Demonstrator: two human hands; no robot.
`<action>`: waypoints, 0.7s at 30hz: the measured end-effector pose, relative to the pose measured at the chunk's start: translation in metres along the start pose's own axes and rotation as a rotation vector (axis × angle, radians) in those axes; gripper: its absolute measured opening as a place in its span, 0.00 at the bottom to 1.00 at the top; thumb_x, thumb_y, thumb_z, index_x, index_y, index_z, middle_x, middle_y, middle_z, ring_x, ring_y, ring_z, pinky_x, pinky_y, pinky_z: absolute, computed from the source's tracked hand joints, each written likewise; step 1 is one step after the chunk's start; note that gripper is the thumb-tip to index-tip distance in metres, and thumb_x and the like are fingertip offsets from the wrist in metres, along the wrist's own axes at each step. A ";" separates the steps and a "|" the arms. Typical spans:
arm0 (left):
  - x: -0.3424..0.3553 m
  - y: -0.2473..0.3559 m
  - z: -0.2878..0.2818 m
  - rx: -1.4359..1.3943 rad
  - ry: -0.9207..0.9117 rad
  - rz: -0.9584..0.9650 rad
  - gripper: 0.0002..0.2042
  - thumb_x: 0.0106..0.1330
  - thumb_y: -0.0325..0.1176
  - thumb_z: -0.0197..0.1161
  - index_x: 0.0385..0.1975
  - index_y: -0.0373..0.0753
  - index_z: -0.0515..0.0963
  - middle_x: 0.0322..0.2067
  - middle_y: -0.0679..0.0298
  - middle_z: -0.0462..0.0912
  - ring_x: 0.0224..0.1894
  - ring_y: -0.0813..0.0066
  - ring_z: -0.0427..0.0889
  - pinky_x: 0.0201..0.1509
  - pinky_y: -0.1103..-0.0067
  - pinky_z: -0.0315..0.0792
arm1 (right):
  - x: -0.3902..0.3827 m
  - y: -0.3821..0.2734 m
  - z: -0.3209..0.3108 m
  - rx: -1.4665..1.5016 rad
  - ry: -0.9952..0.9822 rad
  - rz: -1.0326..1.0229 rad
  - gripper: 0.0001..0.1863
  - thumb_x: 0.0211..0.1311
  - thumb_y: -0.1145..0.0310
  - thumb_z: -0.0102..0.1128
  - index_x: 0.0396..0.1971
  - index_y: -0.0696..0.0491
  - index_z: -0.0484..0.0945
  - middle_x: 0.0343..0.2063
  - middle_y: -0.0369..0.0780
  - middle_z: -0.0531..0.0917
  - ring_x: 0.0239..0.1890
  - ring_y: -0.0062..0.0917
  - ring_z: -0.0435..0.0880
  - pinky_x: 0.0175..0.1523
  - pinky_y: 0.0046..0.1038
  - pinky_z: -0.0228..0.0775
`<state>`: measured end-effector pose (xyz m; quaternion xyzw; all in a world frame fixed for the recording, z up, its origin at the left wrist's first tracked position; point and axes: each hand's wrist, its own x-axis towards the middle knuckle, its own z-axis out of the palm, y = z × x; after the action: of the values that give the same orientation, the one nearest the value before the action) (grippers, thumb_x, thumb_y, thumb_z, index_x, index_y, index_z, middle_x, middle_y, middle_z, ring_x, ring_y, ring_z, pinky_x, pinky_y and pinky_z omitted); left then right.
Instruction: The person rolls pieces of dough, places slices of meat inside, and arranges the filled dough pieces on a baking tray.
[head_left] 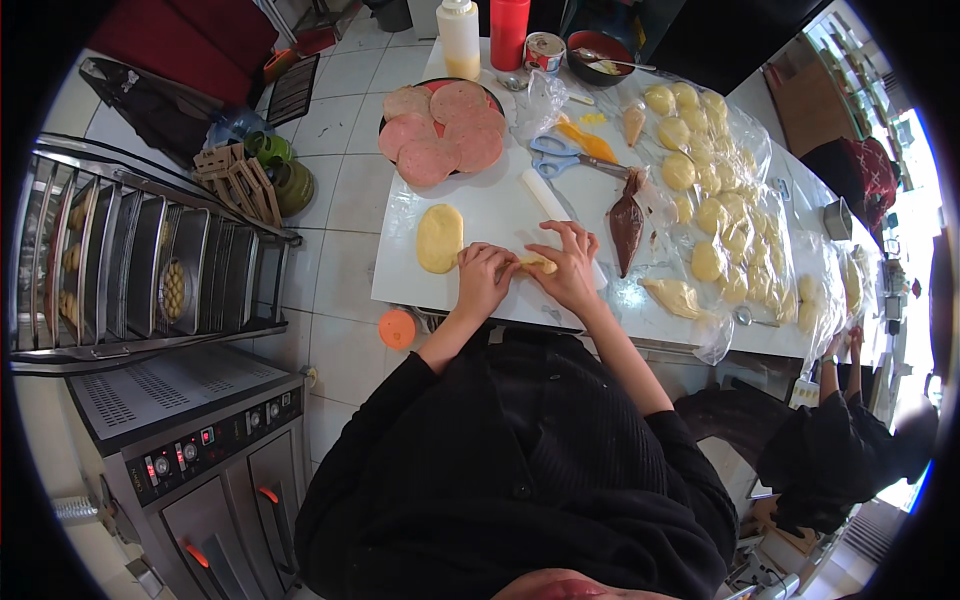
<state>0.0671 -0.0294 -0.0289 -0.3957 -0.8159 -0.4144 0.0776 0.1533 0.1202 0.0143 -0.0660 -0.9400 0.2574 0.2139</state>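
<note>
At the table's near edge, my left hand and my right hand are closed on a small piece of yellow dough, pinching it from both sides. The fingers cover much of it. Left of my hands lies a flattened oval of dough. A white rolling pin rests slantwise just beyond my right hand, partly hidden by it. Farther back, round pink slices of deli meat overlap on a dark-rimmed plate. To the right sits a piping bag of brown filling.
Blue-handled scissors lie beside an orange-yellow piping bag. Plastic film covers many dough balls on the right. Bottles, a can and a bowl stand at the back. A tray rack and oven stand left; another person works far right.
</note>
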 end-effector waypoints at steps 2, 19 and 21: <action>0.000 0.001 0.000 -0.011 -0.004 -0.019 0.05 0.51 0.32 0.68 0.27 0.44 0.81 0.31 0.71 0.82 0.42 0.68 0.73 0.48 0.72 0.62 | 0.000 -0.001 0.003 0.024 0.024 -0.019 0.06 0.41 0.66 0.70 0.24 0.45 0.86 0.48 0.32 0.73 0.58 0.31 0.62 0.59 0.44 0.44; 0.001 0.005 -0.018 0.008 0.012 -0.081 0.04 0.52 0.33 0.67 0.27 0.44 0.82 0.31 0.73 0.82 0.41 0.71 0.74 0.48 0.72 0.61 | 0.000 -0.002 0.009 -0.013 -0.007 0.024 0.05 0.45 0.66 0.66 0.26 0.46 0.84 0.48 0.33 0.72 0.59 0.33 0.61 0.60 0.44 0.43; -0.001 -0.001 -0.020 0.075 -0.035 -0.055 0.05 0.51 0.33 0.67 0.27 0.44 0.82 0.30 0.72 0.82 0.40 0.71 0.74 0.47 0.72 0.61 | 0.002 -0.008 0.010 0.010 0.007 0.021 0.05 0.45 0.66 0.66 0.26 0.46 0.84 0.48 0.33 0.72 0.59 0.33 0.61 0.60 0.44 0.43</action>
<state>0.0626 -0.0451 -0.0167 -0.3768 -0.8427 -0.3787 0.0667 0.1467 0.1091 0.0119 -0.0757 -0.9372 0.2639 0.2149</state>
